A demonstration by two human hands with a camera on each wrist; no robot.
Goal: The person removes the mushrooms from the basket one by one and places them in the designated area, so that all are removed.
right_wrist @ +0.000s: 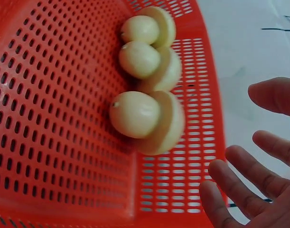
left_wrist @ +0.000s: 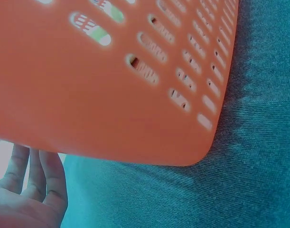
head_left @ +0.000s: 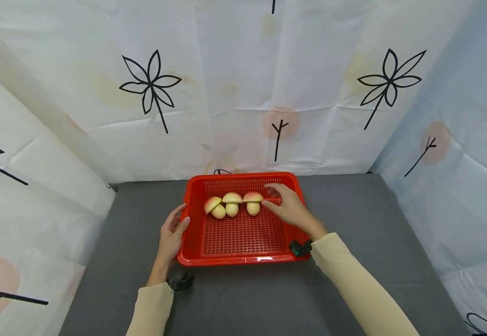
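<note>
Three toy mushrooms with pale round stems and yellow-red caps sit in a row toward the far side of a red plastic basket (head_left: 243, 261): a tilted left mushroom (head_left: 212, 204), a middle mushroom (head_left: 232, 198) and a right mushroom (head_left: 253, 198). At the basket's left rim, my left hand (head_left: 171, 237) holds the edge, its thumb over the rim; in the left wrist view its fingertips are hidden behind that edge. My right hand (head_left: 289, 207) hovers over the basket's right part, beside the right mushroom, fingers spread and nothing in them.
The basket stands on a grey cloth-covered table (head_left: 243, 298), near its back edge. White curtains (head_left: 235, 84) with plant drawings hang behind and on both sides. Dark bands with small devices are on my left wrist (head_left: 180, 282) and right wrist (head_left: 300, 247).
</note>
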